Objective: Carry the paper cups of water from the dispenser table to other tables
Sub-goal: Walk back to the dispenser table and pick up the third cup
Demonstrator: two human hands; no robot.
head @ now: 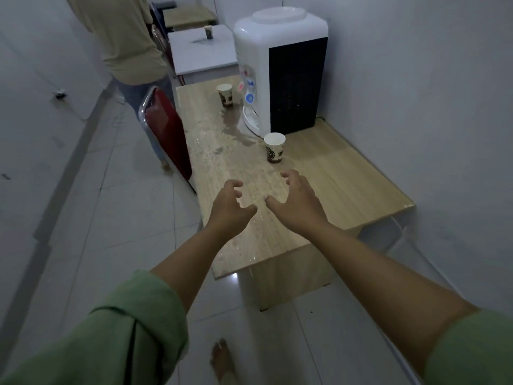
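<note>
Two bare forearms in green sleeves reached forward over a light wooden dispenser table that stood against a white wall. The left hand and the right hand hovered side by side above the table's near half, each with fingers spread and loosely curled, holding nothing and not touching each other.

A white water dispenser with a black side panel stood at the table's far edge by the wall. A near paper cup stood upright just in front of the dispenser, a little beyond the right hand's fingertips. A far paper cup stood upright at the far left corner, beside the dispenser's taps. Whether either cup held water could not be made out from this angle. Spilled water spread across the left side of the tabletop, from the taps toward the near edge.

A red chair stood against the table's left edge. Beyond it a second person in a beige top stood on the tiled floor. Farther back, a white table carried a third cup.
</note>
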